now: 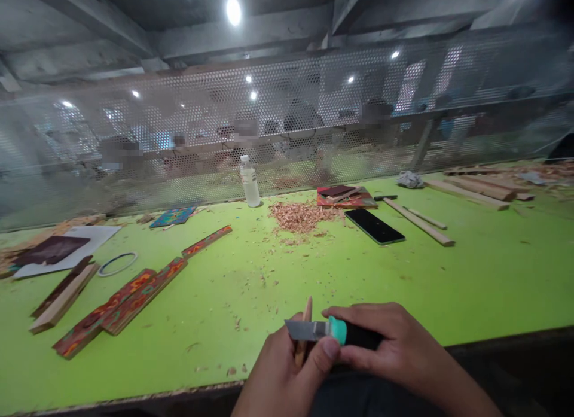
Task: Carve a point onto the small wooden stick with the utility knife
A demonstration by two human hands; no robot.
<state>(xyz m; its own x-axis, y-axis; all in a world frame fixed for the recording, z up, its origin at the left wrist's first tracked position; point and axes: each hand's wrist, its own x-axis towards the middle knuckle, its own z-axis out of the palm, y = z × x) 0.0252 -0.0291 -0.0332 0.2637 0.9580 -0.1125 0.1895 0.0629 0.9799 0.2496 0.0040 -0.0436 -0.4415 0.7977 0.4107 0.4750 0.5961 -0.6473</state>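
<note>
My left hand (284, 366) is closed around a thin, pointed wooden stick (307, 311), whose tip points away from me. In my right hand (394, 339) is a carving knife (307, 329) with a black and turquoise handle. Its broad metal blade lies across the stick, pointing left. My left thumb presses near the base of the blade, close to the turquoise collar. The lower part of the stick is partly hidden by the blade and thumb. Both hands are at the front edge of the green table (215, 291).
Wood shavings (298, 218) lie piled mid-table by a plastic bottle (250, 183) and a phone (375, 227). Painted wooden strips (143, 294) and a tape ring (117, 264) are left. A hammer (419, 221) and wood pieces (479, 188) lie right. A perforated screen (201, 130) stands behind.
</note>
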